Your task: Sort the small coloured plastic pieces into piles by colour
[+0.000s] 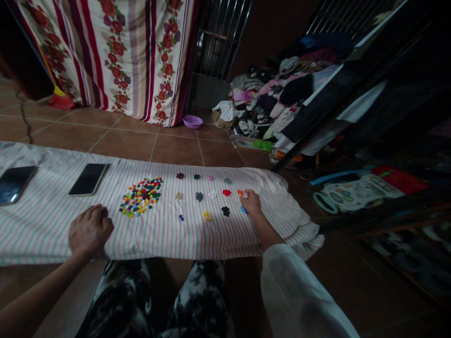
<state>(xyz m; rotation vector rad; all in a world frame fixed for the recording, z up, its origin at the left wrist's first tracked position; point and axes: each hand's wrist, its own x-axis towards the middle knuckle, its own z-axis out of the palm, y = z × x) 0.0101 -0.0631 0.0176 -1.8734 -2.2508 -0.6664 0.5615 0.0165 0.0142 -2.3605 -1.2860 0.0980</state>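
My right hand [252, 203] reaches to the right end of the striped cloth, thumb and fingers pinched together at a small group of orange pieces [240, 192]; the fingertips partly cover them. Just below are light blue pieces [243, 210], beside the hand. My left hand [90, 229] rests palm down on the cloth, fingers loosely bent, holding nothing visible. To its right lies a mixed pile of small coloured pieces [141, 197]. Between pile and right hand sit small single-colour groups, among them red [226, 192], black [225, 211], yellow [207, 215], dark grey [199, 196] and beige [179, 195].
Two phones lie on the cloth at left, one dark phone [89, 179] near my left hand and another phone [16, 184] farther out. Beyond the cloth-covered surface [141, 244] are a purple basin [192, 122], a floral curtain [137, 61] and a heap of clothes [275, 94].
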